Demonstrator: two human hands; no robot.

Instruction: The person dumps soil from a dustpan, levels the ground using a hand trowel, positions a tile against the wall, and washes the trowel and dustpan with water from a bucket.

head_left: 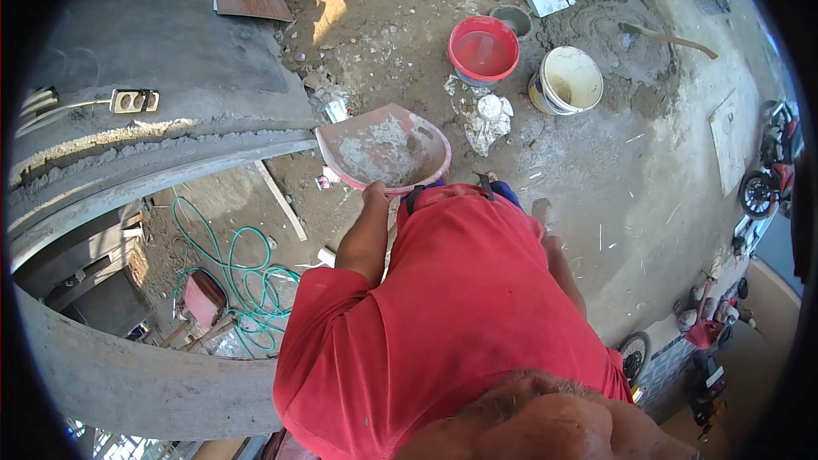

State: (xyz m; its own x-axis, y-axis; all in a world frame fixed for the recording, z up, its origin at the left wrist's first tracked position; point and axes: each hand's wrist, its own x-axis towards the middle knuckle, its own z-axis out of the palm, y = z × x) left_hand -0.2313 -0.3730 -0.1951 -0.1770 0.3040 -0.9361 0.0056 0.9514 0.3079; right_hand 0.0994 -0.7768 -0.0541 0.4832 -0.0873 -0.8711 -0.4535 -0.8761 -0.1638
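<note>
My left hand (pixel 373 193) is closed on the near rim of a pinkish-red plastic basin (pixel 396 149). The basin is tilted, its inside crusted with grey mortar, and an oval handle hole shows near its rim. My right hand (pixel 543 215) hangs low at my right side, looks greyish, and holds nothing that I can see; its fingers seem loosely stretched. A crumpled white bag (pixel 488 128) lies on the ground just beyond the basin.
Ahead stand a red bucket (pixel 483 49) and a white bucket (pixel 569 81), near wet mortar (pixel 618 38) with a wooden-handled tool (pixel 673 37). At left are a concrete ledge (pixel 170 162), a power strip (pixel 135 101) and a tangled green hose (pixel 234 268). Motorcycles (pixel 761 187) stand far right.
</note>
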